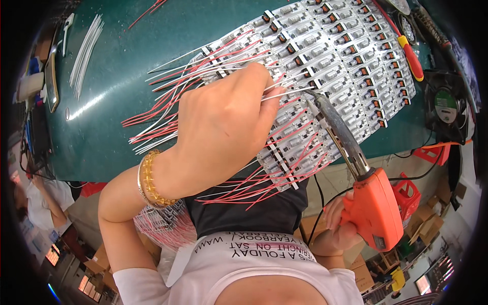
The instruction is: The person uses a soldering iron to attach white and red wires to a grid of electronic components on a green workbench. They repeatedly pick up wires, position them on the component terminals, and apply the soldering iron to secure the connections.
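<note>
My left hand is closed in a pinch on a thin white wire, above a panel of small circuit boards. The wire's free end points at one board, close to the dark tip of a soldering gun. My right hand is wrapped round the orange gun's handle, off the table's near edge. Whether the tip touches the wire is too small to tell. Red wires and white ones stick out from the boards at the panel's left and near side. My left hand hides part of the boards.
Loose white wires lie on the green table at the left. A red-and-yellow tool handle and a fan are at the right. More wired boards hang below the table edge.
</note>
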Demonstrator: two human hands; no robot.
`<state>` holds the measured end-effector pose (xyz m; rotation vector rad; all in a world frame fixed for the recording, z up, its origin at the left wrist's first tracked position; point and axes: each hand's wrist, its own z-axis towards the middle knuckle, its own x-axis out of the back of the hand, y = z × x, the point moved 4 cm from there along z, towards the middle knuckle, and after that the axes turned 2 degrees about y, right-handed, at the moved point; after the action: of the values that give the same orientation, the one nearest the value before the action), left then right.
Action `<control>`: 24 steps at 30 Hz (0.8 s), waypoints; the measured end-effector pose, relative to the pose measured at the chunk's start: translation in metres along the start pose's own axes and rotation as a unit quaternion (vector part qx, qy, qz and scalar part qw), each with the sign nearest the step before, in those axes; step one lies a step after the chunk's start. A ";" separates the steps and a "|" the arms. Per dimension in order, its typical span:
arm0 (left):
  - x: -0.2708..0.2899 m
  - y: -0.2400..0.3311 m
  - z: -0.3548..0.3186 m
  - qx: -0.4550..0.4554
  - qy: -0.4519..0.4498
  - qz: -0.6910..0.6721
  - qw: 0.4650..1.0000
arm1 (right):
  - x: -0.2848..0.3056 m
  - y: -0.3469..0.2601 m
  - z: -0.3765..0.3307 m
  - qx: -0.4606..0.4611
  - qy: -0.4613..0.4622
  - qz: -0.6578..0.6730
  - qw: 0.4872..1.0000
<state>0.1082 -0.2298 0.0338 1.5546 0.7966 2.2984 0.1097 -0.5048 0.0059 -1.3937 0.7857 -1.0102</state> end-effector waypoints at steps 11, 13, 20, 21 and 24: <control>-0.001 0.004 -0.002 -0.052 0.032 0.021 0.998 | 0.005 0.001 -0.008 -0.021 0.033 -0.020 0.999; -0.002 0.004 -0.003 -0.054 0.028 0.027 0.998 | -0.002 -0.006 0.001 -0.025 0.021 -0.006 0.999; -0.001 0.004 -0.003 -0.049 0.034 0.010 0.998 | -0.012 -0.010 0.007 -0.040 0.013 0.036 0.998; -0.002 0.004 -0.004 -0.048 0.037 0.003 0.998 | -0.012 -0.010 0.007 -0.040 0.013 0.041 0.998; 0.003 0.003 0.000 -0.085 0.093 0.013 0.992 | -0.006 -0.008 0.005 -0.042 0.018 0.069 0.997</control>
<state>0.1069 -0.2309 0.0379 1.3019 0.6059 2.4848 0.1109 -0.4967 0.0136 -1.3749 0.9473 -0.9064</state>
